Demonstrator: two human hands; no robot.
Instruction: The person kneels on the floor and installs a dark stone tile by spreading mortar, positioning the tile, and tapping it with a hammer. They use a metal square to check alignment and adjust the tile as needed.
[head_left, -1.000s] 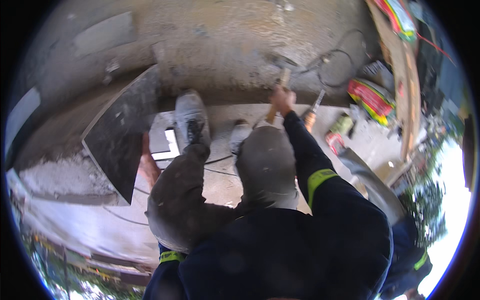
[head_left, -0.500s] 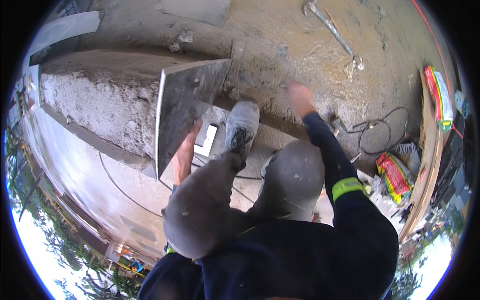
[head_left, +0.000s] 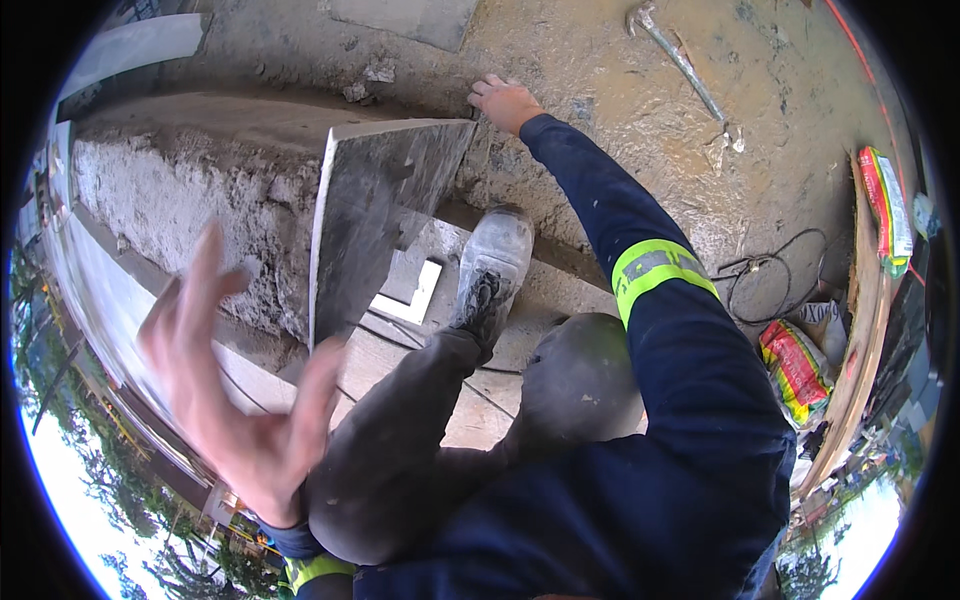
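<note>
A dark grey stone slab (head_left: 365,210) with a pale edge stands upright at the end of a rough concrete block (head_left: 200,210). My left hand (head_left: 235,410) is raised in front of that block, fingers spread and slightly blurred, with nothing in it. Stretched far forward, my right hand (head_left: 508,106) is by the slab's far upper corner, over the wet mortar (head_left: 600,150). Its fingers point left and are partly apart; whether they touch the mortar or the slab I cannot tell. A white L-shaped piece (head_left: 415,294) lies on the ground beside my boot (head_left: 497,262).
A hammer (head_left: 682,68) lies on the mortar at the far right. Further right are a black cable (head_left: 760,265), red-and-yellow bags (head_left: 797,370) and a wooden board (head_left: 850,390). A flat grey slab (head_left: 410,18) lies at the far side.
My left hand has come off the upright slab and moved left, rising toward me with spread fingers. My right hand has moved forward and left to near the slab's far corner.
</note>
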